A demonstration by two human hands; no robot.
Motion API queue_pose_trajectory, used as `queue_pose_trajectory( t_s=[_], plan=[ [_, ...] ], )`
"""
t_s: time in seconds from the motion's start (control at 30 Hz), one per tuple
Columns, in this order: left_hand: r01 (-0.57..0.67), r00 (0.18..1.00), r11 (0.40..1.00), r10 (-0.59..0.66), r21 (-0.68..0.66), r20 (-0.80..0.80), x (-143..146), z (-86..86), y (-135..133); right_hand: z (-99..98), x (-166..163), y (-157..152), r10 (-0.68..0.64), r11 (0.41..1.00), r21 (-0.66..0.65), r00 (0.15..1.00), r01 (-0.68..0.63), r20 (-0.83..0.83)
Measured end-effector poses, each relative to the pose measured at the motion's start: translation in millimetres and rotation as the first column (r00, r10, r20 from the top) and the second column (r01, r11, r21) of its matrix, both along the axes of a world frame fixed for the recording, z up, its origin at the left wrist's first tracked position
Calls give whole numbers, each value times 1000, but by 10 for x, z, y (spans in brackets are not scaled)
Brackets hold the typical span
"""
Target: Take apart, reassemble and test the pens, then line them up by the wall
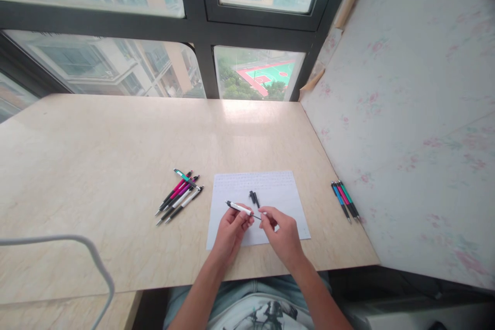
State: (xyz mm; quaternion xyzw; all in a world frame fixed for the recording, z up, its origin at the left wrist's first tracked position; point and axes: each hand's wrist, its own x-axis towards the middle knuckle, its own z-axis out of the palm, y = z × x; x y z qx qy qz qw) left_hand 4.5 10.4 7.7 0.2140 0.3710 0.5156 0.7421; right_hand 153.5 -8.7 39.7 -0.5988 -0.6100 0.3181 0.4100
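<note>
You're at the desk (116,165), both hands working over the sheet of paper (278,191) that lies under and just beyond them. Well off past your left hand (232,229) sits a loose pile of pens (180,196); well out from your right hand (280,232), three more pens (345,200) by the wall. Left hand is closed around a white pen (238,208), tip toward the right hand, which pinches what looks like the thin refill (258,216) (too small to be sure). Two small black parts (254,198) lie just beyond your fingers. This reads as the assembly step, mid-way: next you'd need a steady, straight line-up, then those black parts.
</note>
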Motion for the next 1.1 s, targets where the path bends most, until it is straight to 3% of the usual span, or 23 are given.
queue_pose_trajectory(
  t_s=[0.27, 0.4, 0.53, 0.7, 0.9, 1.1],
  plan=[
    [0, 999, 999, 1, -33, 52, -27, -10, 13, 12, -2, -1, 7, 986, -159, 974, -44, -226],
    [-20, 995, 998, 25, -56, 98, -40, -29, 22, -54, 75, 45, -15, 984, -172, 955, -38, -298],
    [-19, 992, 998, 26, -64, 123, -49, -37, 25, -186, 193, 181, -61, 991, -119, 998, 64, 33],
    [-17, 990, 998, 25, -63, 137, -56, -39, 23, -269, 184, 331, 100, 993, -103, 904, -62, 416],
    [-13, 991, 998, 21, -67, 129, -50, -52, 24, -279, 94, 394, 148, 983, -173, 809, -58, 568],
    [-10, 992, 998, 17, -62, 122, -48, -35, 21, -326, 111, 405, 94, 993, -115, 834, -36, 544]
  ],
)
